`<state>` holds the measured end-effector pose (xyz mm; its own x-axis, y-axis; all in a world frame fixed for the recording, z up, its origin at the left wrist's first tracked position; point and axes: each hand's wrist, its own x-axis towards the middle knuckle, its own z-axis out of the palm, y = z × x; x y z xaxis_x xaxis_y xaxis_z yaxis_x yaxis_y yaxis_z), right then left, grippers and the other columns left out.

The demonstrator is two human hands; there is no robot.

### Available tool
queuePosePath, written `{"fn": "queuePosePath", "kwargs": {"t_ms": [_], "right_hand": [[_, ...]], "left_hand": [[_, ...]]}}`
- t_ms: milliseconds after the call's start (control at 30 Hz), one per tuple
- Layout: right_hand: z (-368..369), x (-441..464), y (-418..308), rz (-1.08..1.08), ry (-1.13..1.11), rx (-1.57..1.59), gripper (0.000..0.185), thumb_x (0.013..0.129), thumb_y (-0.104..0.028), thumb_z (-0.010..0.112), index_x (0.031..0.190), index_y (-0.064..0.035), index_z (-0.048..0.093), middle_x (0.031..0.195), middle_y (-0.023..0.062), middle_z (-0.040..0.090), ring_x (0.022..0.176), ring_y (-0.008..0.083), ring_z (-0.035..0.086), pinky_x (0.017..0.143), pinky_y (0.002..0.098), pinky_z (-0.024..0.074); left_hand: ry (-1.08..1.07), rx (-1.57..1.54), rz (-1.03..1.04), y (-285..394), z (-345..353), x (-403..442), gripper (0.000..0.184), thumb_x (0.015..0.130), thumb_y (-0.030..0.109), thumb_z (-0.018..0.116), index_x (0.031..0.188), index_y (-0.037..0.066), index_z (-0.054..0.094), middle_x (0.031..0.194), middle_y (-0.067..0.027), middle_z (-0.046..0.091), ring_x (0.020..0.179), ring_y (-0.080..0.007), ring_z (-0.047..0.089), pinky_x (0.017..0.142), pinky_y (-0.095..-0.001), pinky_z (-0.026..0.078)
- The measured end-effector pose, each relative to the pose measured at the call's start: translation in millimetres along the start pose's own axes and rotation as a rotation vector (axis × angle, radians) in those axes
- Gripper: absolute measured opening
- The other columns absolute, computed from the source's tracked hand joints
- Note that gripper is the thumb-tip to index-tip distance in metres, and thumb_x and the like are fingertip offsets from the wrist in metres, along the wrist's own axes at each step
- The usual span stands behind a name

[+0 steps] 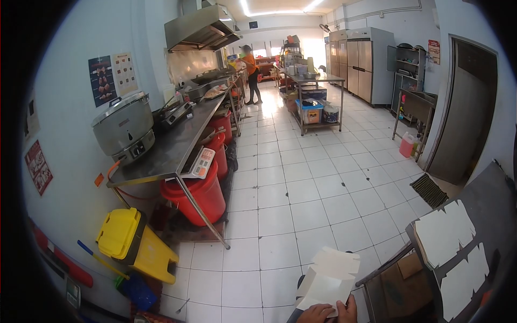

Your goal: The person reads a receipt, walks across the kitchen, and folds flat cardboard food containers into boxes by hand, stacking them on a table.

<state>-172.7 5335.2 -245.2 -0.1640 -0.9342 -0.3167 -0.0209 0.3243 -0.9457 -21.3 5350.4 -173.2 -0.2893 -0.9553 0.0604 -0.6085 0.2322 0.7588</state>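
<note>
Low in the head view, a white die-cut cardboard box blank with slit, notched edges is held over my lap, partly folded up. My left hand has its fingers bent over the near edge of the card. Beside it, my right hand grips the same edge, thumb and fingers pressed on the card. Both hands are cut off by the bottom of the picture. To the right, flat white blanks of the same kind, one stack and another, lie on a dark table.
A cardboard carton stands under the dark table. On the left are a yellow pedal bin, a red tub and a steel counter with a large rice cooker. A person stands farther back.
</note>
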Motion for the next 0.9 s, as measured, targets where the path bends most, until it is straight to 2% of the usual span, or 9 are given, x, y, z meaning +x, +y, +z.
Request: {"fn": "queuePosePath", "kwargs": {"t_ms": [167,233,333,367,467,533,633,800,900], "right_hand": [[-12,-6,-32,-0.014,-0.054,-0.032,0.041,0.099,-0.018,0.063,0.131,0.0059,0.055,0.118,0.0136,0.064,0.107,0.0225,0.060,0.091,0.0356,0.0511],[-20,10,-3,-0.017,-0.068,-0.105,0.031,0.098,-0.017,0.064,0.120,0.0045,0.060,0.105,0.0104,0.067,0.093,0.0185,0.063,0.079,0.0320,0.0531],[-21,21,3,-0.063,-0.050,-0.095,0.020,0.098,-0.017,0.065,0.105,0.0017,0.064,0.090,0.0069,0.067,0.079,0.0138,0.063,0.066,0.0285,0.0522],[-22,22,-1,-0.087,-0.035,-0.072,0.018,0.098,-0.017,0.065,0.101,0.0007,0.065,0.086,0.0059,0.067,0.075,0.0125,0.063,0.062,0.0276,0.0513],[-26,26,-17,0.062,-0.050,-0.058,0.017,0.098,-0.017,0.066,0.099,0.0001,0.066,0.084,0.0055,0.067,0.077,0.0113,0.062,0.064,0.0278,0.0508],[-19,16,-27,-0.010,-0.054,0.011,0.017,0.097,-0.016,0.067,0.099,0.0003,0.068,0.083,0.0057,0.067,0.076,0.0119,0.062,0.066,0.0287,0.0509],[-4,-4,-45,-0.100,-0.044,-0.044,0.018,0.096,-0.016,0.068,0.098,0.0010,0.070,0.084,0.0061,0.068,0.078,0.0128,0.061,0.070,0.0300,0.0515],[-7,-12,-63,-0.309,-0.068,-0.210,0.019,0.096,-0.017,0.066,0.097,0.0007,0.072,0.092,0.0124,0.070,0.086,0.0228,0.065,0.081,0.0363,0.0520],[-12,-21,-92,-0.160,-0.156,-0.233,0.020,0.096,-0.019,0.064,0.098,-0.0004,0.072,0.098,0.0153,0.070,0.093,0.0280,0.066,0.082,0.0398,0.0522]], "left_hand": [[0.090,0.086,0.056,-4,-1,4,0.022,0.088,0.026,0.068,0.101,0.007,0.069,0.109,-0.0136,0.068,0.102,-0.0343,0.063,0.083,-0.0457,0.054],[0.123,0.101,0.067,1,-3,5,0.021,0.089,0.025,0.067,0.099,0.006,0.067,0.107,-0.0136,0.068,0.100,-0.0349,0.063,0.081,-0.0458,0.055],[-0.067,0.209,-0.066,10,-4,7,0.019,0.092,0.025,0.063,0.098,0.006,0.064,0.106,-0.0157,0.067,0.100,-0.0358,0.063,0.078,-0.0464,0.053],[0.013,0.123,-0.057,-2,9,4,0.020,0.093,0.025,0.062,0.098,0.006,0.063,0.105,-0.0167,0.067,0.098,-0.0369,0.063,0.077,-0.0471,0.053],[0.152,-0.103,-0.088,-14,26,1,0.022,0.095,0.027,0.059,0.098,0.005,0.061,0.100,-0.0197,0.066,0.092,-0.0403,0.063,0.076,-0.0484,0.051],[0.113,-0.187,-0.203,44,-32,3,0.025,0.096,0.028,0.059,0.097,0.003,0.060,0.096,-0.0217,0.065,0.087,-0.0425,0.063,0.076,-0.0483,0.051],[0.117,-0.302,-0.281,32,-29,7,0.031,0.097,0.032,0.062,0.101,0.001,0.061,0.091,-0.0225,0.066,0.083,-0.0395,0.064,0.078,-0.0452,0.052],[0.130,-0.601,-0.414,33,-25,17,0.032,0.095,0.028,0.067,0.109,0.000,0.065,0.103,-0.0167,0.071,0.094,-0.0278,0.067,0.086,-0.0386,0.052],[0.126,-0.685,-0.411,28,-24,16,0.032,0.095,0.022,0.067,0.117,-0.002,0.066,0.113,-0.0142,0.072,0.105,-0.0237,0.067,0.095,-0.0356,0.051]]}}
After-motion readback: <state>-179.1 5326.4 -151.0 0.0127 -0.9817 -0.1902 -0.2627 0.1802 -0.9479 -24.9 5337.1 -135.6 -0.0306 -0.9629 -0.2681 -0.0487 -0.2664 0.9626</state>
